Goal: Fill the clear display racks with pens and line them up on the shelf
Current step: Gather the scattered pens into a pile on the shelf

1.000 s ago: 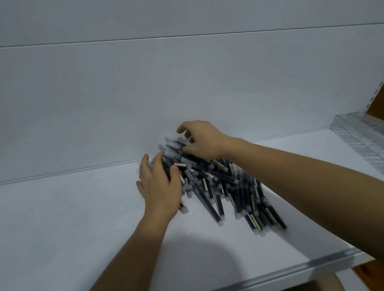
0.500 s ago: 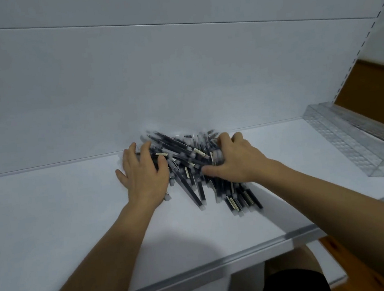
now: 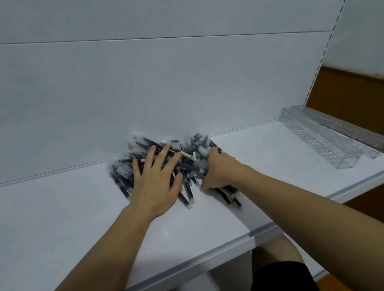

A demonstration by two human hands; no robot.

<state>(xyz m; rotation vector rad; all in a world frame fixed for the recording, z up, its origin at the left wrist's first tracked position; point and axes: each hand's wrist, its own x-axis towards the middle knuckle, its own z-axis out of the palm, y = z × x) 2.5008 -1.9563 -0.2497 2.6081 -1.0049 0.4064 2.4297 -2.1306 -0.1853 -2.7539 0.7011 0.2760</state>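
A loose heap of dark pens (image 3: 188, 156) with clear caps lies on the white shelf (image 3: 52, 219), against the back panel. My left hand (image 3: 156, 180) rests flat on the heap's left side, fingers spread. Curled over the heap's right edge, my right hand (image 3: 219, 171) has its fingers closed around a bunch of pens, and a few pen ends stick out below its palm. At the shelf's far right end lie clear display racks (image 3: 323, 141), long and narrow, with nothing visible in them.
The shelf's front lip (image 3: 221, 249) runs diagonally below my forearms. A slotted upright (image 3: 331, 36) marks the shelf's right end, with a brown wall (image 3: 360, 113) beyond it. My knee and dark shorts (image 3: 280, 278) show under the shelf.
The left hand has slid up onto the heap and flattened with fingers spread. The right hand has closed tighter on pens at the right edge. The view has shifted right, showing more of the racks.
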